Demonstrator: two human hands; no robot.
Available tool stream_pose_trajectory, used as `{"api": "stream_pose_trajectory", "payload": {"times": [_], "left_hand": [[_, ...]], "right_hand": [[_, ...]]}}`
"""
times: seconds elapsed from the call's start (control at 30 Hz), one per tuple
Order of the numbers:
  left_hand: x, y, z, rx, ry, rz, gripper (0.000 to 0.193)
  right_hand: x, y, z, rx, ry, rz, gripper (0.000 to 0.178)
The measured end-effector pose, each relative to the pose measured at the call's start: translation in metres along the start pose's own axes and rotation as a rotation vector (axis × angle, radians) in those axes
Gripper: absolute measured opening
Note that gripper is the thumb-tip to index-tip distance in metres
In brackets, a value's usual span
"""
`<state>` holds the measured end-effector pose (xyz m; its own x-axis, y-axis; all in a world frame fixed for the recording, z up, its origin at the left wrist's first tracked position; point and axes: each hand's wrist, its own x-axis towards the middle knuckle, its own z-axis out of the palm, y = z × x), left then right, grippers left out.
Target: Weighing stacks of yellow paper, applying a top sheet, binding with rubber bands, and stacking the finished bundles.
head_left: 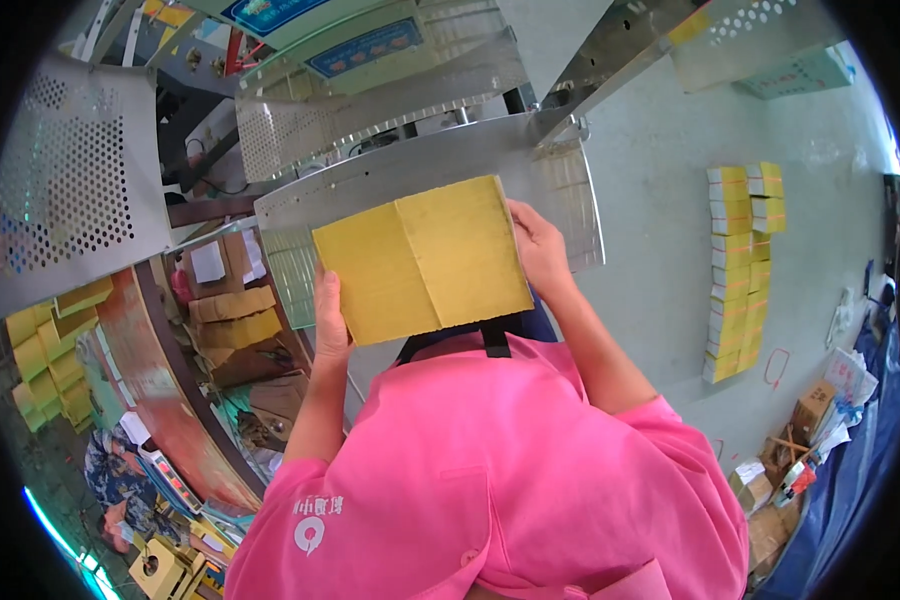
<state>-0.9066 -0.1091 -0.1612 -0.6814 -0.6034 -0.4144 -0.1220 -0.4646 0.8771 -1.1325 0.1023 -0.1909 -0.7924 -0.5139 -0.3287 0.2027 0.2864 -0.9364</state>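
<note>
A yellow rectangular sheet (420, 260) of paper or card, creased down its middle and rough along its edges, is held up in front of my body. My left hand (331, 315) grips its left edge, with the thumb side showing and the other fingers hidden beneath. On the opposite edge, my right hand (542, 250) is closed, its fingertips tucked out of sight. Whether it is one sheet or a thin stack, I cannot tell. Just beyond it lies the metal bed (450, 155) of a machine.
Clear guard panels (380, 85) rise behind the bed. A perforated metal panel (70, 170) stands at left, above a shelf with brown paper (235, 310). Bundled yellow-and-white stacks (730, 270) line the floor at right. A person in patterned clothing (110, 470) is at lower left.
</note>
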Motion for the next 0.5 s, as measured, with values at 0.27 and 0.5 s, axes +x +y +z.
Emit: {"api": "stream_pose_trajectory", "payload": {"times": [0.27, 0.5], "left_hand": [[0.005, -0.005, -0.010, -0.085, 0.063, -0.080, 0.057], [0.012, -0.007, -0.030, 0.228, 0.065, -0.221, 0.049]], "right_hand": [[0.001, 0.002, -0.001, -0.012, 0.030, 0.014, 0.030], [0.000, -0.013, -0.010, 0.081, -0.049, 0.187, 0.027]]}}
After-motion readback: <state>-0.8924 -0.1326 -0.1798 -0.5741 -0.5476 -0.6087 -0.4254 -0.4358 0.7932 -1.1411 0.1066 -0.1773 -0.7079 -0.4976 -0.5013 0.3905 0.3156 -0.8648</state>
